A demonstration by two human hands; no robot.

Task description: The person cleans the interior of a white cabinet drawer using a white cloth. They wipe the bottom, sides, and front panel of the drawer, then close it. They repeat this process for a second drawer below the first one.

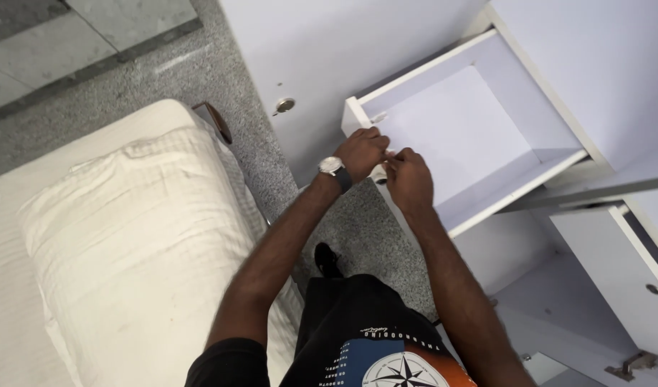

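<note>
Head view: both hands (386, 161) pinch, seemingly, the drawer (458, 136) front.

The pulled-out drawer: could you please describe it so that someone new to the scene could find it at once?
Start at the white cabinet beside the bed. From it a white drawer stands pulled open, its inside bare. Unlike the shut drawer below, both hands, left hand and right hand, meet at its front edge.

The person wears a black short-sleeved shirt (358, 344) with a compass print, a silver wristwatch (332, 166) on a dark strap, and black shoes (326, 259).
</note>
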